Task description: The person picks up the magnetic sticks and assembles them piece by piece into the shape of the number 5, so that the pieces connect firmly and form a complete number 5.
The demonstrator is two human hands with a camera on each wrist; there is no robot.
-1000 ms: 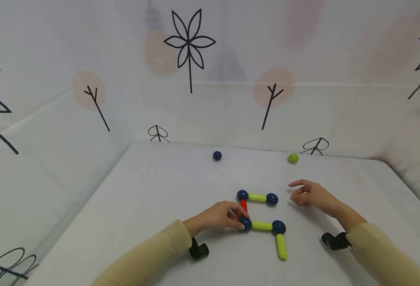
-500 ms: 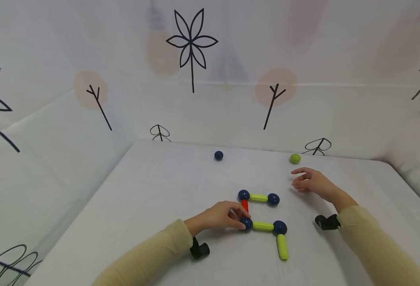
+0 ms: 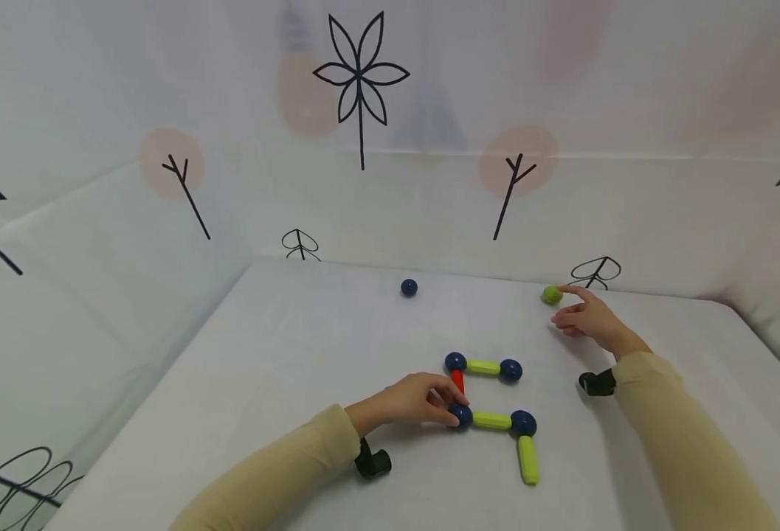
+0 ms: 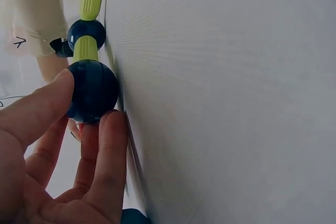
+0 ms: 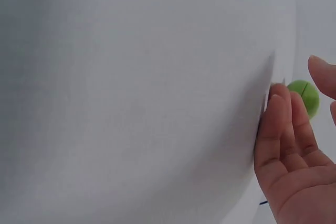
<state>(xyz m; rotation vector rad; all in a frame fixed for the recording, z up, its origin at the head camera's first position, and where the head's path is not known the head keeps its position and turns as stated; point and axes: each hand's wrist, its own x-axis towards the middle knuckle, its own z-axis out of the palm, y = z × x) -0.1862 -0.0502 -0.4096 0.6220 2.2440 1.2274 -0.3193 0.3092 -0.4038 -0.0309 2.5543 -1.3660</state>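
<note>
My left hand (image 3: 416, 398) pinches a dark blue ball (image 3: 460, 417) between thumb and fingers, at a corner of a joined figure of balls and rods. From this ball a red rod (image 3: 457, 381) runs back to another blue ball (image 3: 455, 361), and a yellow-green rod (image 3: 491, 421) runs right to a third blue ball (image 3: 524, 423). My right hand (image 3: 589, 317) is at the back right with fingers loosely bent. Its index fingertip is right at a lime green ball (image 3: 552, 296). In the right wrist view that ball (image 5: 306, 97) shows beyond the fingers, with the thumb apart.
A yellow-green rod (image 3: 482, 367) ends in a blue ball (image 3: 511, 370) behind; another rod (image 3: 527, 460) points toward the front. A loose blue ball (image 3: 409, 287) lies at the back. A blue rounded thing (image 4: 135, 217) shows low in the left wrist view. A patterned white backdrop (image 3: 416, 214) stands behind.
My right hand has moved back, away from the front, until its index fingertip is at the green ball. The left hand keeps its pinch on the blue ball.
</note>
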